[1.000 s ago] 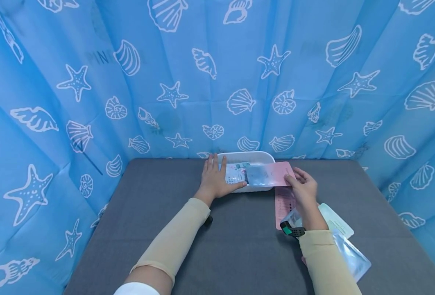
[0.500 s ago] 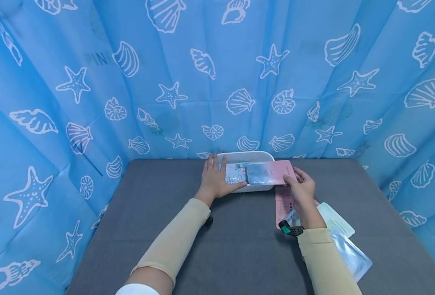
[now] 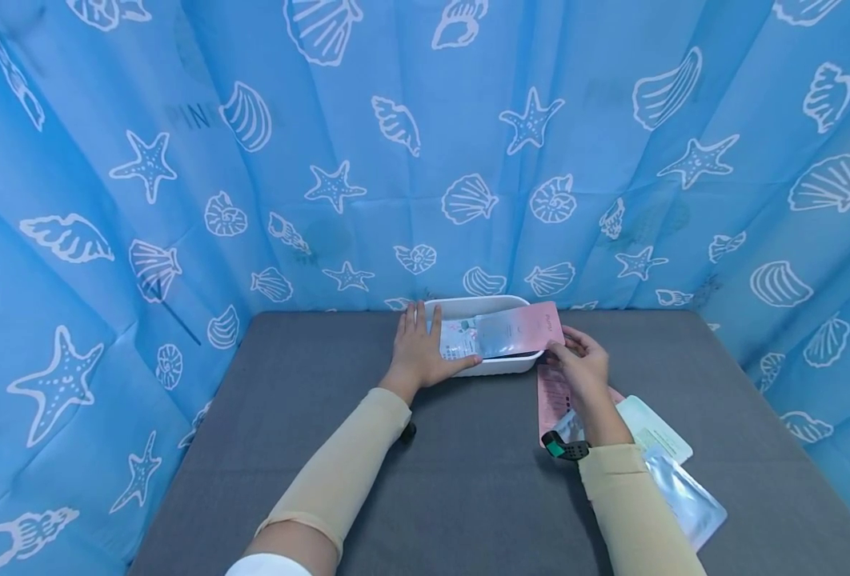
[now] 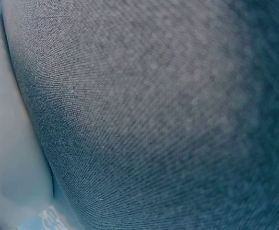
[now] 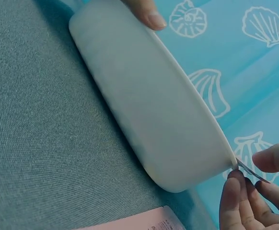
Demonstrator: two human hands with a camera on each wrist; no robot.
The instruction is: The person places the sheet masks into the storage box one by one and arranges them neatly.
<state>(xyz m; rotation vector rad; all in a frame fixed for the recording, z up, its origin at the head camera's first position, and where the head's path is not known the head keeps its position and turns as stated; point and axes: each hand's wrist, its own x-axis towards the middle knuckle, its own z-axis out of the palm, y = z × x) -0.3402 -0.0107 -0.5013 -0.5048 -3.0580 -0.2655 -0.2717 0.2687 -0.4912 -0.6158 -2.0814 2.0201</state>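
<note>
One pink packet (image 3: 519, 331) is angling farther in over the tray (image 3: 507, 367)

At the left, the left hand (image 3: 421, 356) is resting across the tray's end just as it was a second ago, fingers lying straight and thumb stretching along the near rim. It is spreading wide, gripping no packet, and seemingly keeping the tray steady. Inside, a blue packet (image 3: 457, 339) is showing just right of that hand.

Next, the pink packet is covering much of the tray's right half. Its right end has been shifting left and toward the far side, so the packet is now slanting and the rim's near right corner is showing. That is bringing more of it over the tray, though its right end is still jutting past the rim; it is not yet lying fully inside. Whether it is touching the blue packet is hard to tell.

On the table (image 3: 468, 480), a pink pouch (image 3: 555, 394) is lying just beside the tray. The right hand (image 3: 582, 356) is holding the pink packet near its near right corner in a narrow grip, thumb above and fingers below; how firmly, the views are not showing. Farther right and nearer, a green packet (image 3: 659, 428) and a silver packet (image 3: 690, 498) are lying outside the tray.
</note>
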